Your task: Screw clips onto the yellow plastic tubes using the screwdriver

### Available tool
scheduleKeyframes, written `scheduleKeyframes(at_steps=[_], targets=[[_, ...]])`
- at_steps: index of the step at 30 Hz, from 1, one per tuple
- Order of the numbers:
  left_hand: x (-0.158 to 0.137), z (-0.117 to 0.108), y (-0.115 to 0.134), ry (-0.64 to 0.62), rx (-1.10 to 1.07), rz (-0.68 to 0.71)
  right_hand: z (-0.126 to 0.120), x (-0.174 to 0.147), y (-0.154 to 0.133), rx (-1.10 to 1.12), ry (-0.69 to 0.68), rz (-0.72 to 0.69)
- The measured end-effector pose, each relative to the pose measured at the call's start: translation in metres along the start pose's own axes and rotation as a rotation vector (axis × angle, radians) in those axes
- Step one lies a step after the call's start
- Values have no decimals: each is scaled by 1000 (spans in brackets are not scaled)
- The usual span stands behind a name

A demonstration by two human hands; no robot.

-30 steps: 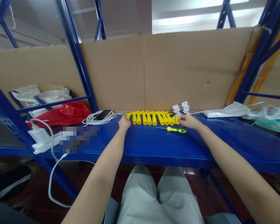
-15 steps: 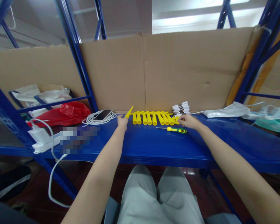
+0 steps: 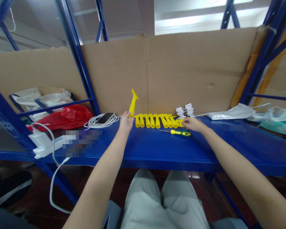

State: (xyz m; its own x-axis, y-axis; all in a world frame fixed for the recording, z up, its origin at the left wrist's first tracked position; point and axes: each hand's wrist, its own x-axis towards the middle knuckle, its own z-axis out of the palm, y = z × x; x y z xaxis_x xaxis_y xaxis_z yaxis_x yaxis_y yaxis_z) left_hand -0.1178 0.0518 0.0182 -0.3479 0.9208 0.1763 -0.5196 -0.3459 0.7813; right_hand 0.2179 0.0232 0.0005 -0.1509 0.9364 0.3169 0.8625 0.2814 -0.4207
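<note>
A yellow plastic tube (image 3: pixel 132 103) is held nearly upright in the left hand (image 3: pixel 125 122), arm outstretched over the blue shelf (image 3: pixel 157 148). The right hand (image 3: pixel 190 123) is pinched on the right end of the row of yellow tubes (image 3: pixel 157 120), just beyond a screwdriver (image 3: pixel 178 132).

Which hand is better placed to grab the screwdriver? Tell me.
Probably the right hand: it rests by the row of yellow pieces, just above the screwdriver. The left hand holds one yellow piece upright.
</note>
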Motion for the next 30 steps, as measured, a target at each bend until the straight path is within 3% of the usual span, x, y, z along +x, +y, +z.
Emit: scheduleKeyframes(at_steps=[3, 8, 12, 16, 25, 30], targets=[[-8, 4, 4, -131, -84, 26, 1, 1, 2, -4, 4, -19], [-19, 10, 5, -260, -10, 27, 2, 2, 6, -10, 17, -57], [-21, 12, 0, -222, 141, 51, 3, 4, 9, -6, 26, -78], [-19, 12, -3, -191, 133, 89, 3, 4, 8, -12, 21, -63], [-17, 11, -8, -62, 262, 320, 3, 3, 9, -4, 24, -94], [-18, 11, -10, -23, 331, 328, 5, 5, 12, 3, 31, -111]])
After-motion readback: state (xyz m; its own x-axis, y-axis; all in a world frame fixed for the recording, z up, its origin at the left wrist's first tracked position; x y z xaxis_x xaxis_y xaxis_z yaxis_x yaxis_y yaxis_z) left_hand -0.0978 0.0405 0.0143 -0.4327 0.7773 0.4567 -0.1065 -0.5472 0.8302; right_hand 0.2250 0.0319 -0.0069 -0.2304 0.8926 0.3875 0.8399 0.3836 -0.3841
